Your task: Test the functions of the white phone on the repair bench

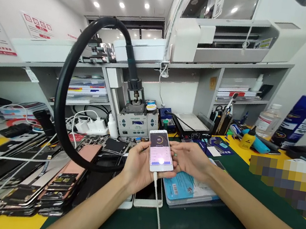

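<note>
A white phone (161,155) with its screen lit lies in my left hand (138,163), whose fingers wrap around its left edge and back. A white cable (158,212) runs from the phone's bottom edge down toward the front of the table. On the phone's right side, my right hand (189,159) rests with its fingers at the phone's edge, partly hidden behind it; whether it grips the phone is unclear. Beneath the hands are another white-framed phone (147,202), lying flat, and a blue and white package (179,188).
Stacked phone parts (63,185) lie at the left under a thick black hose (66,77). A grey soldering or hot-air station (132,126) stands behind. At the right are a yellow bottle (248,138), a clear bottle (268,119) and a large blue can (300,118).
</note>
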`<state>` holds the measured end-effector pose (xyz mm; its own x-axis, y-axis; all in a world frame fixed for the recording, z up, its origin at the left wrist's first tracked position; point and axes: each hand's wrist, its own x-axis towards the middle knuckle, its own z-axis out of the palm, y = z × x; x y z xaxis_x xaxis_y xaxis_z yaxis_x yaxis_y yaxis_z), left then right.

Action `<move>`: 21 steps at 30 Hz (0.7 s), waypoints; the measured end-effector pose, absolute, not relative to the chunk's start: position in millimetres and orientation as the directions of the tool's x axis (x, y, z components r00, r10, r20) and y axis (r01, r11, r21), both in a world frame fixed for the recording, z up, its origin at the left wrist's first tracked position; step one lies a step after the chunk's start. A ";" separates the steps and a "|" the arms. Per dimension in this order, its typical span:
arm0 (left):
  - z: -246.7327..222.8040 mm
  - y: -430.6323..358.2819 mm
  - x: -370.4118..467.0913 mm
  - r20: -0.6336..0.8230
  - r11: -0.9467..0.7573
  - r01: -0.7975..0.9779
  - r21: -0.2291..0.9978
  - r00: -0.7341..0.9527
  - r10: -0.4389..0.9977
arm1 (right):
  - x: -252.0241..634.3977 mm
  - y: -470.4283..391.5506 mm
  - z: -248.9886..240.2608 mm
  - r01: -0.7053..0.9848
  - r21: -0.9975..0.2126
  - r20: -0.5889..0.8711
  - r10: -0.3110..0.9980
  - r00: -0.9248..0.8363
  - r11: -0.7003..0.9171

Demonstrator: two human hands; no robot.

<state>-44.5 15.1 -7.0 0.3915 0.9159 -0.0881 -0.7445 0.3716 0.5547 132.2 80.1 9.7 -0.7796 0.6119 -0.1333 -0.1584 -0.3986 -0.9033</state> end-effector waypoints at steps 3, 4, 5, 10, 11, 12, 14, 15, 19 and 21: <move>-10.9 15.1 -43.8 -0.092 0.376 -0.720 0.583 0.402 0.911 | 132.6 77.4 9.5 -0.129 -0.906 -0.152 0.594 -0.790 -0.404; -11.8 14.8 -43.3 -0.094 0.376 -0.709 0.596 0.404 0.910 | 132.5 76.2 9.2 -0.121 -0.911 -0.157 0.601 -0.784 -0.395; -12.5 14.5 -42.8 -0.096 0.375 -0.700 0.607 0.404 0.910 | 132.2 74.9 8.9 -0.116 -0.917 -0.157 0.611 -0.776 -0.382; -13.2 13.6 -41.9 -0.079 0.351 -0.707 0.613 0.387 0.919 | 127.8 69.3 8.1 -0.104 -0.927 -0.174 0.662 -0.729 -0.359; -12.9 13.6 -41.9 -0.079 0.351 -0.712 0.609 0.385 0.919 | 126.6 68.8 7.8 -0.106 -0.927 -0.178 0.670 -0.721 -0.360; -12.6 13.7 -41.9 -0.080 0.352 -0.715 0.604 0.384 0.920 | 125.6 68.6 7.4 -0.106 -0.927 -0.180 0.676 -0.714 -0.359; -12.0 13.7 -41.7 -0.087 0.358 -0.717 0.598 0.386 0.918 | 124.4 68.4 6.9 -0.107 -0.928 -0.183 0.685 -0.705 -0.357; -11.8 13.6 -41.5 -0.089 0.359 -0.717 0.598 0.385 0.918 | 124.1 68.3 6.9 -0.107 -0.928 -0.184 0.686 -0.704 -0.358; -12.5 13.2 -40.2 -0.103 0.355 -0.710 0.608 0.372 0.922 | 124.4 66.6 9.5 -0.109 -0.926 -0.182 0.683 -0.707 -0.360; -12.8 12.9 -39.3 -0.122 0.355 -0.706 0.612 0.360 0.925 | 124.2 65.6 11.3 -0.101 -0.929 -0.189 0.689 -0.700 -0.357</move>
<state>-39.3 12.9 -12.8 0.3596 0.9251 -0.1222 -0.7064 0.3554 0.6121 124.2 65.6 11.3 -0.7003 0.6886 -0.1885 -0.1007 -0.3567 -0.9288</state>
